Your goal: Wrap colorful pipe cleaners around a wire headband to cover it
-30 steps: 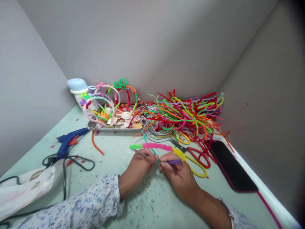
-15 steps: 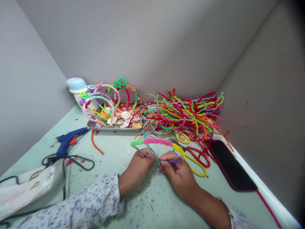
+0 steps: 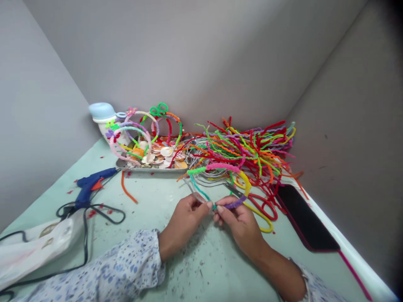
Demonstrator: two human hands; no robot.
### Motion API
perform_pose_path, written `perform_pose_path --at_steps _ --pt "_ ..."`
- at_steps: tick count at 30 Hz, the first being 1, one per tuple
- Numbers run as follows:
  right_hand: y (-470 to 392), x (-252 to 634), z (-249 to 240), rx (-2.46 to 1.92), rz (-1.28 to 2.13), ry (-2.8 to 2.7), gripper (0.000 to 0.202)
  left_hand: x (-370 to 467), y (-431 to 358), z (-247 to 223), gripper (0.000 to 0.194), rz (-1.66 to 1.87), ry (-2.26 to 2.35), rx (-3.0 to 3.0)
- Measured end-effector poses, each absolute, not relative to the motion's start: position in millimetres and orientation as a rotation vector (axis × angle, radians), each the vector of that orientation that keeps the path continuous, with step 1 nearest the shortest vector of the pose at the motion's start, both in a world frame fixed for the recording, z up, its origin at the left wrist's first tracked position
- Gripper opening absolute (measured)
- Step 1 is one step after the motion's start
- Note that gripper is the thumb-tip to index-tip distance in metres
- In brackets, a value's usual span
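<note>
Between my hands is a curved wire wrapped in pipe cleaners (image 3: 222, 167), banded green, pink, yellow and purple. My right hand (image 3: 241, 218) is closed, thumb and fingers pinching it at the purple end. A loose teal pipe cleaner (image 3: 199, 187) runs from the green end down to the fingertips. My left hand (image 3: 189, 214) pinches the teal pipe cleaner close to the right fingertips, where a small teal bit shows. A bare grey wire passes by the left fingers; how it is held is partly hidden. Scissors with yellow handles (image 3: 260, 216) lie just behind my right hand.
A metal tray (image 3: 154, 170) of shells with finished pipe-cleaner hoops (image 3: 147, 136) stands at the back beside a blue-lidded bottle (image 3: 102, 111). Behind my hands lies a pipe-cleaner heap (image 3: 245, 151). A blue glue gun (image 3: 91, 184) is left, a black phone (image 3: 307, 218) right.
The wrapped wire has tilted up and shows as a fuller arc, its green and pink part higher and further right. My hands stay close together, the left slightly further right.
</note>
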State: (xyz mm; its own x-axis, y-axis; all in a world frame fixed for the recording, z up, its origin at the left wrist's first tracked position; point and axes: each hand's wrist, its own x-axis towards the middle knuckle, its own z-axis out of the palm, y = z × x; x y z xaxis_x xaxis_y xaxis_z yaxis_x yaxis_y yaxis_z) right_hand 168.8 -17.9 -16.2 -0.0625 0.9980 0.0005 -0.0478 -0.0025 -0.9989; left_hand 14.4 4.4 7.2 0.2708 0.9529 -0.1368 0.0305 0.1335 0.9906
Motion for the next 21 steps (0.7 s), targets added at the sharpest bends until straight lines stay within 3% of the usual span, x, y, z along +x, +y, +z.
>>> perform_pose_path --at_steps 16,21 --pt "-10.0 174.4 -20.8 -0.932 1.503 -0.989 0.016 11.1 4.6 2.7 0.020 0.968 1.058 1.446" --pt "-10.6 171.9 -17.5 -0.985 1.453 -1.018 0.023 9.3 5.7 2.6 0.016 1.028 1.077 1.574"
